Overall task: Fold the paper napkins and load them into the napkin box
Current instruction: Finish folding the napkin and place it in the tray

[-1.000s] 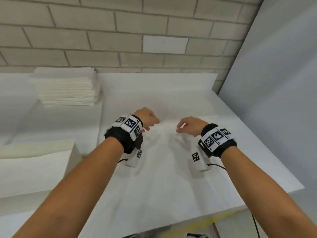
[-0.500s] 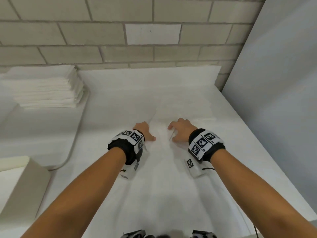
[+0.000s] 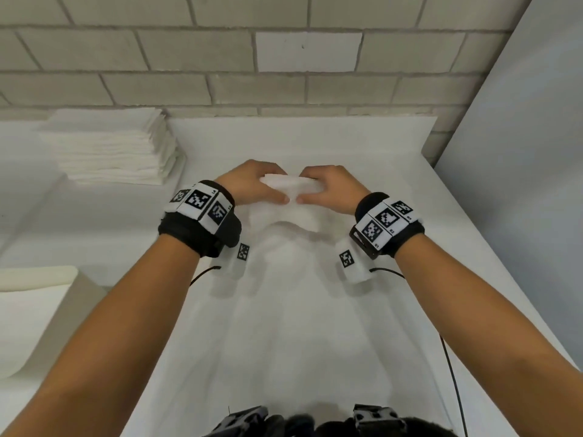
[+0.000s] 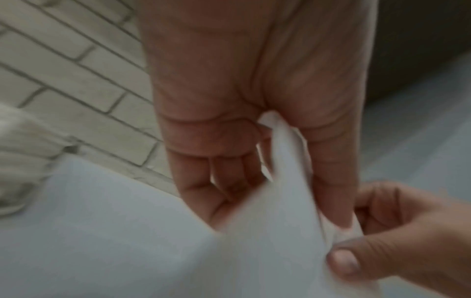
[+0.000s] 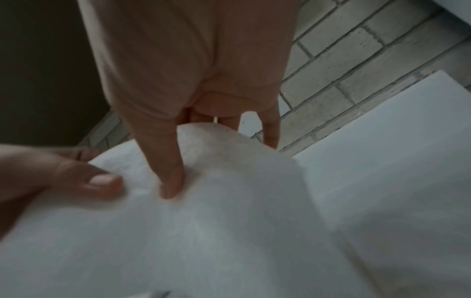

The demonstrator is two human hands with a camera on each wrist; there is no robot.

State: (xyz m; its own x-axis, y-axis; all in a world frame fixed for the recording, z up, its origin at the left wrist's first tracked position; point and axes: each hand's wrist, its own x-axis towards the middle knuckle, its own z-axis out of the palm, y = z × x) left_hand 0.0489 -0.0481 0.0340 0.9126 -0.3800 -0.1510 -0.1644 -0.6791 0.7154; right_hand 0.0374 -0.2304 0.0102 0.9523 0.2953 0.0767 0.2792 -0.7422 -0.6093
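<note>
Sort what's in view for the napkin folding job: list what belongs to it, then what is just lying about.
Belongs to the job:
- napkin, pinched by the left hand and right hand
- stack of napkins, back left
- white box, near left, probably the napkin box

Just there:
- white table cover
- brick wall
- grey panel, right

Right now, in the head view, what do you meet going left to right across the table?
Napkin box → stack of napkins → left hand → napkin pinched by both hands → right hand.
</note>
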